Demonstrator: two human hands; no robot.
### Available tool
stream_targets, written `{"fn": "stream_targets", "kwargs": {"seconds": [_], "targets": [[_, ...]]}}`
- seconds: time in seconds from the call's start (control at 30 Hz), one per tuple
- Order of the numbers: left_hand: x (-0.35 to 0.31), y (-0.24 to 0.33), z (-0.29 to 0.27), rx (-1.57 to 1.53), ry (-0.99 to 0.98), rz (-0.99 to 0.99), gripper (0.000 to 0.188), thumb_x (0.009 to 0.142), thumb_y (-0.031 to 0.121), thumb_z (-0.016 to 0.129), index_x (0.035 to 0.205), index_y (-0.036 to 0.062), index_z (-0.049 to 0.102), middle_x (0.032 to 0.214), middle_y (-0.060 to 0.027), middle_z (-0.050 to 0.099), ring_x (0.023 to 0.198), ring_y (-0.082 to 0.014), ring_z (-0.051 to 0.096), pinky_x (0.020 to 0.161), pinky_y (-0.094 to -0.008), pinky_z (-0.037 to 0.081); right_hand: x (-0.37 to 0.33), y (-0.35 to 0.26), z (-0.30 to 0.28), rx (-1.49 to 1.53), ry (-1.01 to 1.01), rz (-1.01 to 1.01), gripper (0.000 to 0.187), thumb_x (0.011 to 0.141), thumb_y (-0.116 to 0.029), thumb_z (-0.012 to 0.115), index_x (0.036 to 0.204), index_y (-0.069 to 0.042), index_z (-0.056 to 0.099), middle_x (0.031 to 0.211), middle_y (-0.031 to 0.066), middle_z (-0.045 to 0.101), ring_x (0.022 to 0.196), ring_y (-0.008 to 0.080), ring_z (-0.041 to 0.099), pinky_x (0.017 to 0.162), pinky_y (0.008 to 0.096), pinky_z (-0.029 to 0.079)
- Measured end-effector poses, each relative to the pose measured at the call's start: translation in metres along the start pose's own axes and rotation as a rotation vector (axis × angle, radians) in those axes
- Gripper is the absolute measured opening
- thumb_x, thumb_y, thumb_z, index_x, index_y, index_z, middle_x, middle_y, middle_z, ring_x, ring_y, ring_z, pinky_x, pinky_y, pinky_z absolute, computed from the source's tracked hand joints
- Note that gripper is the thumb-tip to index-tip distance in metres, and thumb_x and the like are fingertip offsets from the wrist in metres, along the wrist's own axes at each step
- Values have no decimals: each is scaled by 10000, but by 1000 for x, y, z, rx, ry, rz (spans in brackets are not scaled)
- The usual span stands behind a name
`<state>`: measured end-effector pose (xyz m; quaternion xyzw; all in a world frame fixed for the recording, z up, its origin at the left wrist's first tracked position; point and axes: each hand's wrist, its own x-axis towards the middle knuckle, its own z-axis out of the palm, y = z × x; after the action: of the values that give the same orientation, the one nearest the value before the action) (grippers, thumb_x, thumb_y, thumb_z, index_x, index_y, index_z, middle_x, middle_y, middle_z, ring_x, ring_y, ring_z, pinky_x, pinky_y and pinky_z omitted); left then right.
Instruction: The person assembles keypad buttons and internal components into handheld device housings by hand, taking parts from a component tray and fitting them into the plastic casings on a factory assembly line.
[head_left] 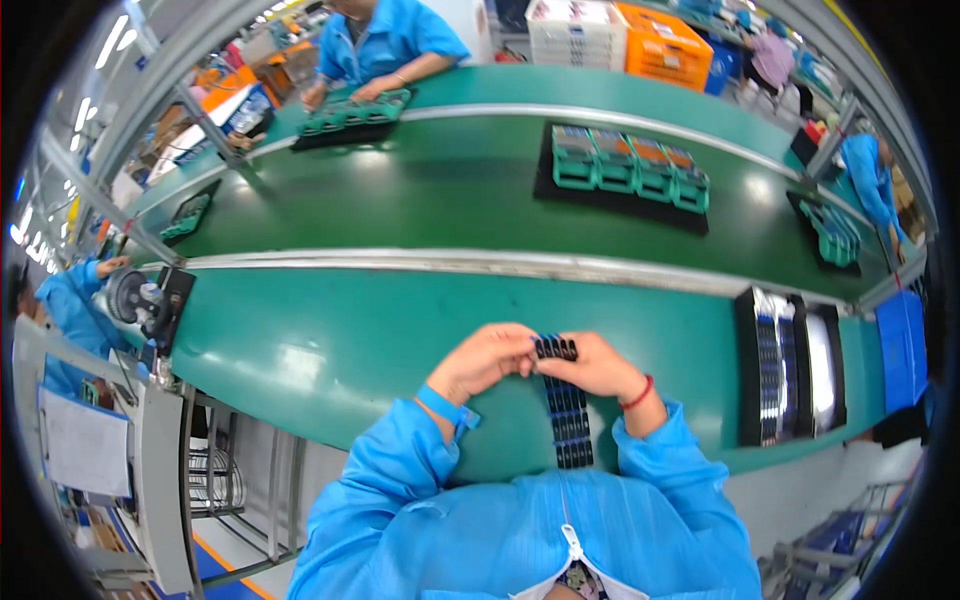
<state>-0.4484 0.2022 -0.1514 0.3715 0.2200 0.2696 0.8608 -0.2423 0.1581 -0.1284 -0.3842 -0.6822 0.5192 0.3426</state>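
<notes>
A long strip of small black pieces with blue and silvery bands [568, 425] runs from my fingers down toward my jacket, over the green bench. My left hand [488, 358] is closed, its fingertips pinching the strip's upper end from the left. From the other side my right hand [600, 366] grips the same end, thumb across the front and fingers behind. A blue band circles my left wrist and a red cord my right. What the strip's pieces are, I cannot make out.
To the right stand black trays [748, 370] holding similar strips, beside a blue bin [902, 350]. Beyond a metal rail [440, 262], a green belt carries black boards with green holders [630, 175]. A co-worker [390, 50] handles one at far left. A black reel device [150, 300] stands left.
</notes>
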Motion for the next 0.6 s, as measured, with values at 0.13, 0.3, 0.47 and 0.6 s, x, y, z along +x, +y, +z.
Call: {"fn": "stream_targets", "kwargs": {"seconds": [0.13,0.3,0.47,0.6], "targets": [[4,-1,-1,176,119,-6,167,896,88,563,992,-14,654,831,-47,644,680,-107,568,627,-231,480,1,-6,3,-540,86,-40,218,829,-226,617,736,-31,590,731,138,573,694,355,572,590,417,460],[8,-9,5,432,251,26,162,869,108,619,957,-20,666,857,-62,652,695,-108,553,629,-228,466,-3,-3,8,-616,122,-158,154,800,-188,659,819,-38,630,710,127,566,643,316,570,546,392,436],[3,-6,8,423,242,64,148,856,72,610,971,-9,658,853,-47,643,687,-92,535,626,-218,450,-3,-1,7,-615,93,-138,166,799,-202,674,830,-40,657,716,108,577,622,285,570,542,374,438],[-1,2,12,430,183,97,211,844,31,600,1051,-7,621,844,-30,622,729,-87,548,660,-211,448,-1,12,-2,-393,90,38,176,804,-207,695,827,-35,668,693,79,569,576,189,542,533,327,429]]}}
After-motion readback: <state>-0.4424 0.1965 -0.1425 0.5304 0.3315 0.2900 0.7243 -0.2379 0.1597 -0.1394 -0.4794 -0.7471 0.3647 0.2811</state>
